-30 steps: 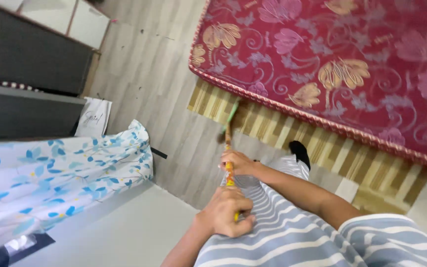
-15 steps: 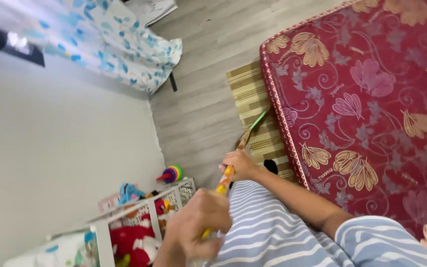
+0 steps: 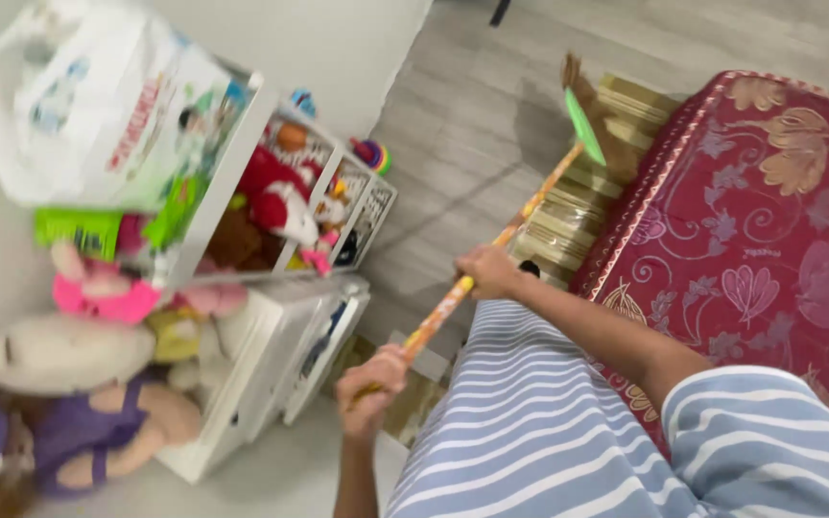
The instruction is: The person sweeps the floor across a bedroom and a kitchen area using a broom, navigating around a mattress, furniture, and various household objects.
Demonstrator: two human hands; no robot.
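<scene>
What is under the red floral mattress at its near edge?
A striped woven mat pokes out from under the red floral mattress, onto the wooden floor. The broom head rests on it. How far the mat runs underneath is covered.

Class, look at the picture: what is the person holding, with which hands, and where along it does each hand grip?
A broom. The left hand grips the handle's near end; the right hand grips it about midway.

Plush toys (image 3: 59, 403) blurred, cut off at left edge; bag (image 3: 79, 105) blurred
</scene>
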